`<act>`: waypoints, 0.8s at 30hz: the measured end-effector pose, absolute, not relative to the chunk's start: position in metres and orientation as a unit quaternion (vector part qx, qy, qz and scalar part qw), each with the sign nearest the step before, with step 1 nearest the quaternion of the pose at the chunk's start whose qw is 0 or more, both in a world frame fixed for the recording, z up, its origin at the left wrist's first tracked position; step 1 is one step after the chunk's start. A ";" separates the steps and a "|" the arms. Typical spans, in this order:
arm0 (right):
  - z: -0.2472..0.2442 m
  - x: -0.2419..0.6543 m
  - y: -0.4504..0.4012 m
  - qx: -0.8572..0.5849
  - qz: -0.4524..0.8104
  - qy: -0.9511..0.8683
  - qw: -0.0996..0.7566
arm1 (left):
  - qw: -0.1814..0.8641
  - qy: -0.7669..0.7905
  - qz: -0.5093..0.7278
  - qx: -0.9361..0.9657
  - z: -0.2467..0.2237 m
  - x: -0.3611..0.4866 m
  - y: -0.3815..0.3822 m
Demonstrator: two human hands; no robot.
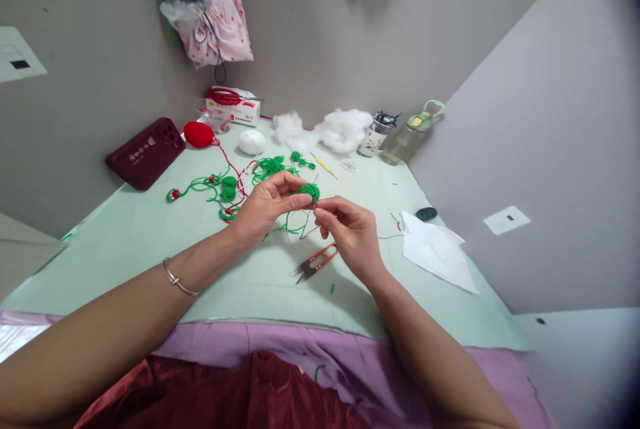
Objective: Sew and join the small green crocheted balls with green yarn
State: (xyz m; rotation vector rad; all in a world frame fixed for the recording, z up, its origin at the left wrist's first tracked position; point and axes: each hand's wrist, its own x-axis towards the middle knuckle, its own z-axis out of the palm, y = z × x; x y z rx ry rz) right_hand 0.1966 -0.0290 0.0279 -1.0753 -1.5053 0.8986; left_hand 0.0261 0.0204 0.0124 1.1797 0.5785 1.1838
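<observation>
Over the middle of the pale green tabletop (240,282), my left hand (270,206) grips a small green crocheted piece (311,192) between thumb and fingers. My right hand (350,229) is pinched at the lower right edge of that piece, beside a thin dark thread; what its fingertips hold is too small to name. Dark thread loops hang below the piece. Under my right hand lie thread snips with orange handles (319,257), their blades pointing left. Green yarn (270,169) lies tangled behind my left hand.
Red yarn ball (199,134), white ball (251,142) and stuffing (345,129) sit toward the back. A maroon phone (146,153) leans at left. A cup of pens (374,137) and bottle (410,136) stand back right. White paper (437,250) lies right; a yellow crochet hook (324,166) is behind my hands.
</observation>
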 end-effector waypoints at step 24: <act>0.057 0.241 -0.012 -0.431 0.352 -0.530 0.640 | 0.461 0.279 0.445 0.715 -0.007 0.028 0.020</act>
